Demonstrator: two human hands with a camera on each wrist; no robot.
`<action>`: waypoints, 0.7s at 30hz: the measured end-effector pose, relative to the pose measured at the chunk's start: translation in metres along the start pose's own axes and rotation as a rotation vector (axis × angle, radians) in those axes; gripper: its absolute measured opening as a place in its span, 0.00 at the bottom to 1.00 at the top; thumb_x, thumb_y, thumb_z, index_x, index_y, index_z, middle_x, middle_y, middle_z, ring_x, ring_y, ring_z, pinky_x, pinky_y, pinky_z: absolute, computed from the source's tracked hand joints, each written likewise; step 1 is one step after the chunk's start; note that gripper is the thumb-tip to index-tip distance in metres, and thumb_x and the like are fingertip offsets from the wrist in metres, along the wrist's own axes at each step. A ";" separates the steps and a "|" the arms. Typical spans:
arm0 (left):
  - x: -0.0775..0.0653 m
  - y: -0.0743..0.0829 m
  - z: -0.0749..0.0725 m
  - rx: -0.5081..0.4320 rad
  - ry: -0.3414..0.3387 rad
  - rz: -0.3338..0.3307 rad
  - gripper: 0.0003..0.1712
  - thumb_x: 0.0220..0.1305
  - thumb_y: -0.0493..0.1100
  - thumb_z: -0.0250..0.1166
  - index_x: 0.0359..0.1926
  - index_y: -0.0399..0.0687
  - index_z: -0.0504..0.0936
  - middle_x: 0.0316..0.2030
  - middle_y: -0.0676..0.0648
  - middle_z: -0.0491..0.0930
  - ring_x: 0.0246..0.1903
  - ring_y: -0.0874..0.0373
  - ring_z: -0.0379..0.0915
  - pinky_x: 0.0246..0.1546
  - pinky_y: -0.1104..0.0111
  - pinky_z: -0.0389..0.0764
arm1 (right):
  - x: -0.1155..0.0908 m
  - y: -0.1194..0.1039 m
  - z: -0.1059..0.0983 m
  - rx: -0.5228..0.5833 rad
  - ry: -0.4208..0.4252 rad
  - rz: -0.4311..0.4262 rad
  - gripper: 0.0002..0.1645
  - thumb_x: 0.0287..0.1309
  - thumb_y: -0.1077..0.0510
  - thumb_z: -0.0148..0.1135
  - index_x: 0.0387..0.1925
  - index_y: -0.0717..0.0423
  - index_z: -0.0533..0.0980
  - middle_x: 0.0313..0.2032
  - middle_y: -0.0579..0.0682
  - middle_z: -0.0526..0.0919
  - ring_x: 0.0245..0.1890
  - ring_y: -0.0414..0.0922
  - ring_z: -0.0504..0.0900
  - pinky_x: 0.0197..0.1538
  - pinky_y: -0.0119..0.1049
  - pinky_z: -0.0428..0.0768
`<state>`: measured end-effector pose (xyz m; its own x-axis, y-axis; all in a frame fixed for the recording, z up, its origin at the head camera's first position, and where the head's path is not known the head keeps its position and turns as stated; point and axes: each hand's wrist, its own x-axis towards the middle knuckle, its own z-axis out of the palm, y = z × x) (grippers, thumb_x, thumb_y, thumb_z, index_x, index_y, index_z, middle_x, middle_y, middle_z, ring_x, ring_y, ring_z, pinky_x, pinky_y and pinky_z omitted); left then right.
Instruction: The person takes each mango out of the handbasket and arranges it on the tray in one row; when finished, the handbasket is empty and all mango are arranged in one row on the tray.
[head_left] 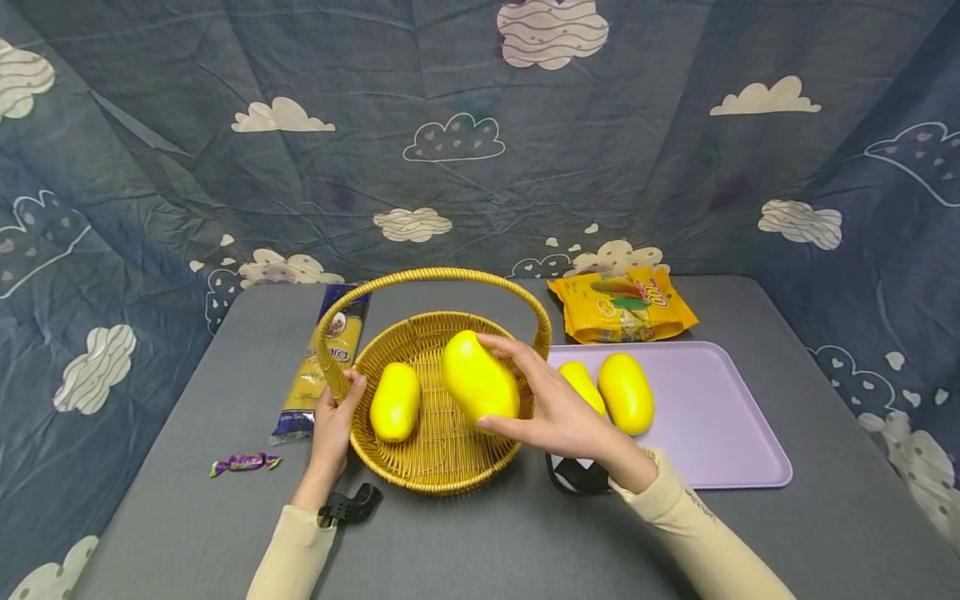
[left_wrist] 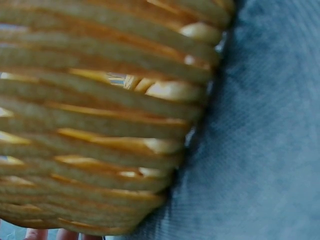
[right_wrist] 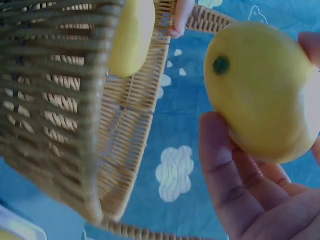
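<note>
Yellow mango (head_left: 480, 377) | held above wicker basket (head_left: 442, 454), right of its middle | right hand (head_left: 553, 410): gripping that mango | left hand (head_left: 333, 421): gripping basket's left side | second mango (head_left: 395, 402): inside basket, left | lilac tray (head_left: 716, 417): right of basket

A grey table (head_left: 450, 550) is backed and flanked by a dark blue cloth (head_left: 360, 67), on which pale clouds (head_left: 283, 115) and small hearts (head_left: 895, 361) are printed. On the table's left side, a yellow-and-blue packet (head_left: 302, 392) is laid at a slant and partly hidden. Near its lower end, a candy (head_left: 245, 463) is seen, wrapped in purple. Towards the back right, a crumpled yellow bag (head_left: 622, 307) is placed, marked with red and green print.
</note>
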<state>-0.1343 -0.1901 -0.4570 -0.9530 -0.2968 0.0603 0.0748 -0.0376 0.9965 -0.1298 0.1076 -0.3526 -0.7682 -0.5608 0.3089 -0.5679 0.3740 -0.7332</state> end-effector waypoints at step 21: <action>0.000 0.000 0.001 -0.002 0.001 -0.004 0.09 0.69 0.43 0.58 0.44 0.43 0.71 0.38 0.52 0.72 0.41 0.57 0.66 0.44 0.71 0.66 | -0.042 0.014 -0.039 0.078 0.189 -0.082 0.57 0.34 0.72 0.78 0.67 0.57 0.58 0.60 0.51 0.67 0.50 0.49 0.74 0.43 0.36 0.76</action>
<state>-0.1344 -0.1893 -0.4570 -0.9529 -0.2978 0.0567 0.0721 -0.0409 0.9966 -0.1172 0.1647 -0.3523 -0.7661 -0.4361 0.4721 -0.6118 0.2701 -0.7434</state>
